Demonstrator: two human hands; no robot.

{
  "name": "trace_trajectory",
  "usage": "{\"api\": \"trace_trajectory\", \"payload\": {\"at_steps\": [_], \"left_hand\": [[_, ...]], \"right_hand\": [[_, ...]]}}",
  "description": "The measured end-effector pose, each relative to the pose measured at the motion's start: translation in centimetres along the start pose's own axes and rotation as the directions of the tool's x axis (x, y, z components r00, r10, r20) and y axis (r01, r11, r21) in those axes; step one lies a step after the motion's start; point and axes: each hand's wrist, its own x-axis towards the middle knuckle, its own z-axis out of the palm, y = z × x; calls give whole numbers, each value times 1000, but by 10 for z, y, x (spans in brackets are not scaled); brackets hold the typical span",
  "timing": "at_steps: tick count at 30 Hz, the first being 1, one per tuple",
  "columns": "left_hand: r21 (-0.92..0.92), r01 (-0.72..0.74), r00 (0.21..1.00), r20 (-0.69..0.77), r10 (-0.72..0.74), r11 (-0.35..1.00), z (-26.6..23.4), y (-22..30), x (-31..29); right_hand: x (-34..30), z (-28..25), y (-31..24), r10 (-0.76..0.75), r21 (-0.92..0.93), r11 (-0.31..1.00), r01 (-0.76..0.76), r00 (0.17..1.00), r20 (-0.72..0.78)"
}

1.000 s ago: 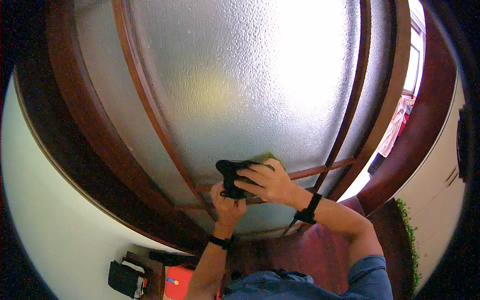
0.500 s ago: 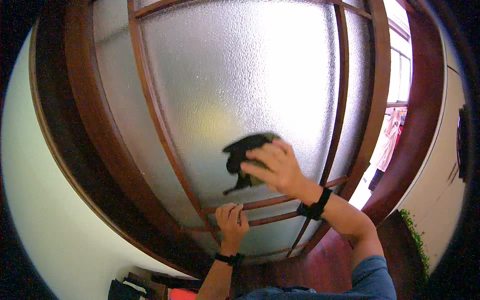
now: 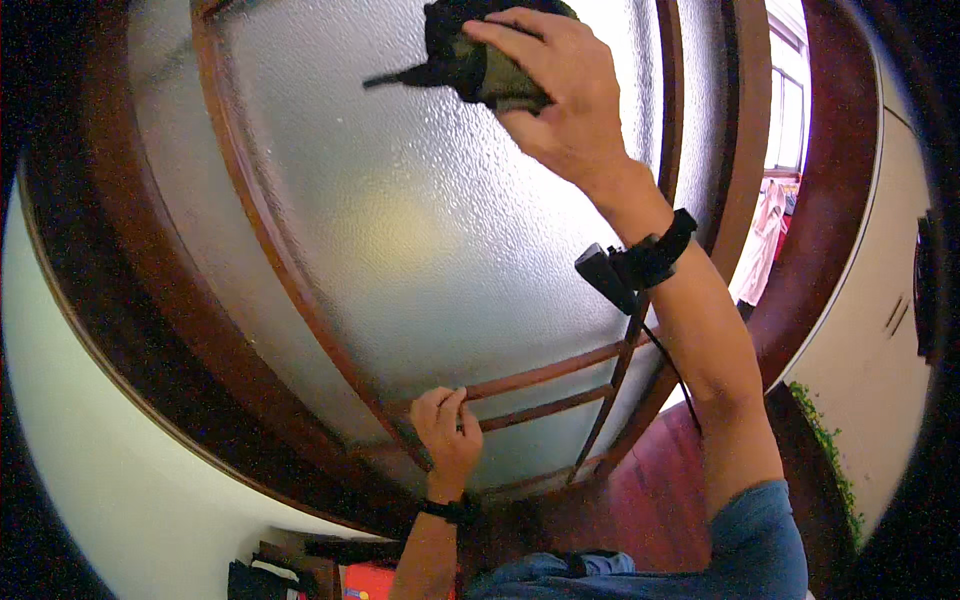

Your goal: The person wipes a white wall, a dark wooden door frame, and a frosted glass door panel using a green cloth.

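Head view: my right hand [image 3: 575,105] has its grip closed over a soft, bunched black-and-olive cloth [image 3: 512,82], high against the pebbled, frosted glass [image 3: 350,300]. I judge that even pressure through flattened fingers would suit that bumpy face best, with the thin loose tail [image 3: 408,76] tucked in. My left hand [image 3: 447,435] curls its fingers at the narrow, reddish-brown wooden bar [image 3: 550,372]; I cannot tell whether they pinch it.

We can pass freely across the textured glass pane [image 3: 350,250] between our right hand [image 3: 572,95] and left hand [image 3: 447,435]; wooden crossbars [image 3: 540,375] bound it below.
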Motion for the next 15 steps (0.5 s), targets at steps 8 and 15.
{"api": "trace_trajectory", "payload": {"at_steps": [8,15], "left_hand": [[9,52,998,27,-52,999,-5,-5,-5],[15,68,998,8,-68,998,-1,-4,-7]], "right_hand": [[-86,-18,-62,-32,175,985,-11,971,239],[-171,-44,-119,-64,255,967,-27,938,341]]}}
